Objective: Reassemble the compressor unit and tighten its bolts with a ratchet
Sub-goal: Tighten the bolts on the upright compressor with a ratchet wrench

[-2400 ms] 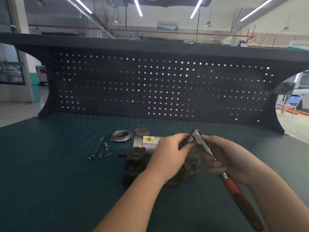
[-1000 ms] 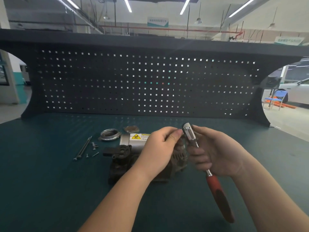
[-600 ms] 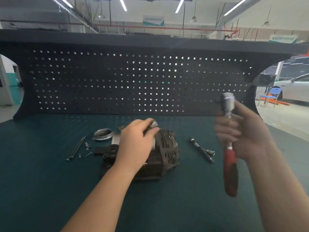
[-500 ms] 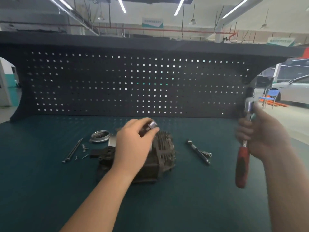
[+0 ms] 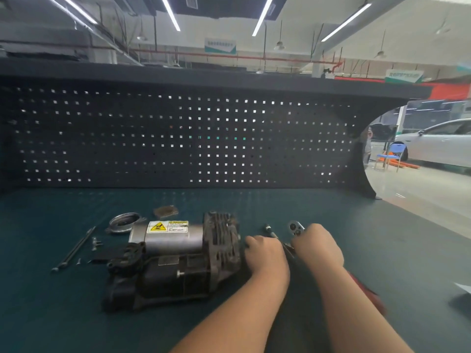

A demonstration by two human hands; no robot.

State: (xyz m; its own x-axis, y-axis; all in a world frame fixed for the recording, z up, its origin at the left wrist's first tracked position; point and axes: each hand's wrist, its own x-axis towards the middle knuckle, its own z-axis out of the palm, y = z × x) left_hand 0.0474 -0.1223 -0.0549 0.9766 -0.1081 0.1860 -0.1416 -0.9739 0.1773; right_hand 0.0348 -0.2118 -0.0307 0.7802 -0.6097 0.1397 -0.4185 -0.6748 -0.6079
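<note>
Steel: ratchet head poking out past the right hand, red handle trailing back under the forearm; fingers curled round the shank, low over the mat.

Left hand: knuckles up, just right of the compressor, fingertips down among the loose parts between the two hands; whether pinching anything, cannot tell, fingers hidden from above.

Compressor: lying on its side at centre of the bench, finned head toward the hands, silver cylinder bearing a yellow warning label; neither hand plainly holding it.

Extension bar: only its far end visible beyond the left hand, rest covered.

Left side of mat: metal ring, small brown plate, long bolt and a scatter of small screws, all off the unit, so reassembly judged far from finished.

Risk, loose fasteners: small and round on a smooth mat; a brushing wrist or sliding tool likely to send one rolling off the edge.

Risk, drive fit: socket or bar pushed on at a slant, or only half seated, apt to drop off or round a bolt head under load.

Risk, unbraced unit: compressor free on its side; torque from the ratchet without a steadying hand likely to spin or tip it, knuckles near the fins.

Risk, order: ring and plate left out before bolting, forcing another strip-down.
</note>
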